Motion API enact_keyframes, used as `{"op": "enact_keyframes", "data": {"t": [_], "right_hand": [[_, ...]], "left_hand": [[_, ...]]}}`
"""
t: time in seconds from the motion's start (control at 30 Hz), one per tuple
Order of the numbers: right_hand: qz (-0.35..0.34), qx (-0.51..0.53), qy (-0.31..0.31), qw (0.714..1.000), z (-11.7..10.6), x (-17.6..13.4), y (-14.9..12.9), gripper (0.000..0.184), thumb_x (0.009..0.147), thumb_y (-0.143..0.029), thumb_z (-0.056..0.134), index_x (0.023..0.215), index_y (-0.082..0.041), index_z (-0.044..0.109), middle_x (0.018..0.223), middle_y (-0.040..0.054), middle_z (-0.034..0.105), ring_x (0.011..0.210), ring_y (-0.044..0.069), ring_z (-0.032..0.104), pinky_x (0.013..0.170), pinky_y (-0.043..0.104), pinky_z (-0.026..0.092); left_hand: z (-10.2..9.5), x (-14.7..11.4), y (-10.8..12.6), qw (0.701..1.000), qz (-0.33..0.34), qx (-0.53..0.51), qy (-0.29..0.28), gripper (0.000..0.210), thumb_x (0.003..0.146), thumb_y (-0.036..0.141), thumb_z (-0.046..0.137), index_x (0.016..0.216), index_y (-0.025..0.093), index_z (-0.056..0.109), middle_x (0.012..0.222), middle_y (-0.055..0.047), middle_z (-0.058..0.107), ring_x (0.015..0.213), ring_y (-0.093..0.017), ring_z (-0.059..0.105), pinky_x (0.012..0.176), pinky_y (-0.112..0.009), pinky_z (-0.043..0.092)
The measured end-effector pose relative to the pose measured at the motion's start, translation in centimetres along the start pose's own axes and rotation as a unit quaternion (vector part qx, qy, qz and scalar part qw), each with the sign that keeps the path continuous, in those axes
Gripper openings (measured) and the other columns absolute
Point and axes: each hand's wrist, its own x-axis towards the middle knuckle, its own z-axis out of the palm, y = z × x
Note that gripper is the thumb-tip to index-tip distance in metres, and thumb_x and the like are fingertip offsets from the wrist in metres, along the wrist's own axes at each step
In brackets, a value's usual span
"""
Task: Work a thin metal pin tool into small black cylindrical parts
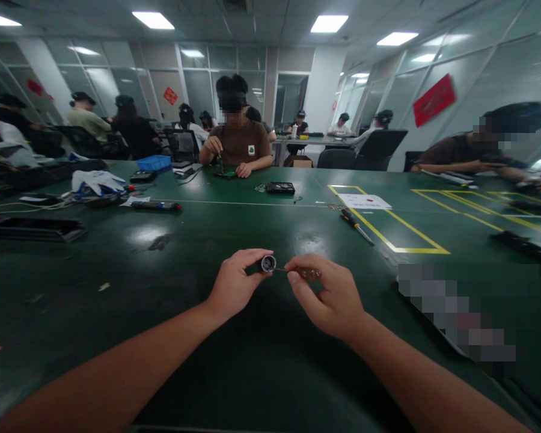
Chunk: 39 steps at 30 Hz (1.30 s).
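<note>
Centrally, above the near part of the green table (234, 379), pinches a short metal cylinder (267, 263) between thumb and fingers of the left hand (234, 279), gripping only the side wall, apparently to leave the open end exposed to view. Directly to the right, pinches a thin-shafted screwdriver (311, 273) with the right hand (331, 294), shaft nearly level and directed left at the cylinder's rim; takes the handle well forward, presumably for fine control rather than force. Cannot confirm contact between tip and rim.

At right, note a pixelated flat object (453, 319), identity hidden. Beyond it, note a black-and-yellow screwdriver (350, 218) lying beside a yellow tape outline (419, 250), probably within easy reach of the right arm. Across the outline's far end, note a white sheet (367, 202). At left, note a black tray (33, 230) and, farther back, white gloves (98, 182) heaped on other items, seemingly set aside. On the far half, note a black boxed unit (280, 188); beyond, a co-worker in a brown shirt (238, 144), holding a tool upright over a circuit board (226, 174), presumably for downward pressure. Farthest back, note office chairs (381, 153).
</note>
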Motion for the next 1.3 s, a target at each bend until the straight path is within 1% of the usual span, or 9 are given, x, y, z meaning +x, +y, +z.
{"op": "enact_keyframes", "data": {"t": [0.1, 0.23, 0.33, 0.47, 0.57, 0.63, 0.87, 1.1, 1.3], "right_hand": [[0.005, 0.0, 0.011, 1.0, -0.01, 0.0, -0.04, 0.009, 0.092, -0.016, 0.058, 0.095, -0.018, 0.067, 0.079, 0.0024, 0.071, 0.069, 0.014, 0.067, 0.065, 0.026, 0.051], [0.011, 0.004, -0.017, 1.0, 0.11, 0.04, 0.05, 0.009, 0.093, -0.017, 0.058, 0.096, -0.018, 0.067, 0.082, 0.003, 0.072, 0.07, 0.015, 0.068, 0.067, 0.026, 0.052], [0.015, 0.006, -0.024, 1.0, 0.19, 0.01, 0.12, 0.01, 0.093, -0.017, 0.058, 0.098, -0.018, 0.066, 0.083, 0.0034, 0.072, 0.07, 0.015, 0.068, 0.067, 0.026, 0.053], [0.011, 0.002, -0.006, 1.0, 0.1, -0.08, 0.03, 0.01, 0.092, -0.016, 0.058, 0.097, -0.019, 0.067, 0.082, 0.0027, 0.072, 0.07, 0.015, 0.068, 0.066, 0.026, 0.052], [0.013, -0.003, 0.02, 1.0, 0.03, -0.03, -0.06, 0.01, 0.093, -0.015, 0.058, 0.097, -0.019, 0.067, 0.082, 0.0027, 0.072, 0.07, 0.015, 0.068, 0.067, 0.026, 0.052], [0.016, -0.006, 0.023, 1.0, 0.03, 0.06, -0.08, 0.01, 0.092, -0.016, 0.058, 0.097, -0.019, 0.066, 0.082, 0.003, 0.073, 0.07, 0.015, 0.068, 0.067, 0.027, 0.053], [0.022, -0.009, -0.012, 1.0, 0.1, 0.09, 0.1, 0.011, 0.094, -0.017, 0.056, 0.098, -0.019, 0.067, 0.083, 0.0037, 0.073, 0.071, 0.016, 0.069, 0.067, 0.028, 0.053], [0.022, -0.005, 0.012, 1.0, 0.16, -0.02, 0.05, 0.011, 0.094, -0.018, 0.057, 0.099, -0.02, 0.066, 0.085, 0.0039, 0.073, 0.072, 0.016, 0.068, 0.068, 0.029, 0.053], [0.028, -0.007, -0.019, 0.999, 0.19, 0.0, 0.12, 0.012, 0.095, -0.019, 0.056, 0.099, -0.02, 0.066, 0.083, 0.0037, 0.072, 0.072, 0.017, 0.068, 0.068, 0.029, 0.053]], "left_hand": [[0.0, -0.01, 0.0, 1.0, -0.002, 0.002, 0.001, 0.039, 0.08, 0.01, 0.078, 0.116, 0.026, 0.075, 0.119, -0.004, 0.076, 0.113, -0.023, 0.069, 0.105, -0.042, 0.052], [0.01, -0.04, 0.07, 1.0, -0.002, -0.005, -0.006, 0.037, 0.082, 0.012, 0.077, 0.116, 0.026, 0.075, 0.12, -0.005, 0.075, 0.114, -0.023, 0.068, 0.105, -0.043, 0.052], [0.01, -0.03, 0.1, 1.0, -0.001, -0.007, -0.006, 0.036, 0.083, 0.014, 0.077, 0.116, 0.027, 0.075, 0.12, -0.005, 0.075, 0.114, -0.024, 0.069, 0.105, -0.044, 0.052], [0.01, 0.02, 0.13, 1.0, 0.003, 0.0, 0.004, 0.037, 0.082, 0.013, 0.077, 0.116, 0.027, 0.076, 0.119, -0.005, 0.076, 0.113, -0.024, 0.069, 0.105, -0.044, 0.052], [0.01, 0.04, 0.13, 1.0, 0.002, 0.002, 0.0, 0.039, 0.08, 0.01, 0.077, 0.115, 0.026, 0.076, 0.118, -0.005, 0.076, 0.112, -0.024, 0.069, 0.104, -0.043, 0.053], [0.04, 0.03, 0.1, 1.0, 0.001, 0.001, 0.0, 0.039, 0.08, 0.01, 0.078, 0.116, 0.026, 0.076, 0.118, -0.005, 0.076, 0.112, -0.023, 0.069, 0.104, -0.043, 0.052], [0.19, -0.01, -0.15, 1.0, -0.006, -0.014, -0.001, 0.038, 0.081, 0.013, 0.079, 0.117, 0.025, 0.075, 0.12, -0.005, 0.075, 0.113, -0.023, 0.069, 0.105, -0.043, 0.052], [0.14, 0.02, 0.01, 1.0, -0.008, -0.011, 0.001, 0.039, 0.08, 0.012, 0.079, 0.117, 0.025, 0.075, 0.12, -0.005, 0.075, 0.113, -0.024, 0.069, 0.105, -0.044, 0.052], [0.16, -0.03, 0.0, 1.0, 0.0, -0.017, -0.005, 0.037, 0.082, 0.017, 0.079, 0.118, 0.025, 0.075, 0.12, -0.006, 0.075, 0.113, -0.025, 0.069, 0.104, -0.044, 0.053]]}}
